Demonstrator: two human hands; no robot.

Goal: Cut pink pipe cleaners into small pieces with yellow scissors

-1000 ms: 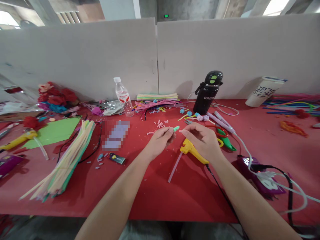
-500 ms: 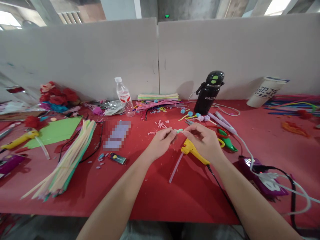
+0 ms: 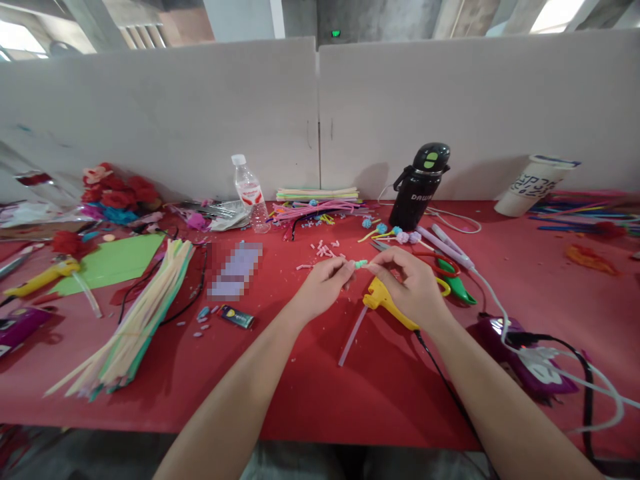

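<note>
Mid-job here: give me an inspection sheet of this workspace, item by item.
Surface: red tabletop, strewn with small scraps.
Things in hand: small green piece; pink bits lie on the tabletop beyond.
Left hand: pinches the green piece at one end.
Right hand: fingertips at its other end; grip too small to make out.
Clutter: yellow glue gun, partly hidden by the right hand; black flask and plastic bottle farther back; bundle of pale stems at left.
Cables: white cable leads to a purple box at right.
Surroundings: pale panels behind; other people: nothing seen.
</note>
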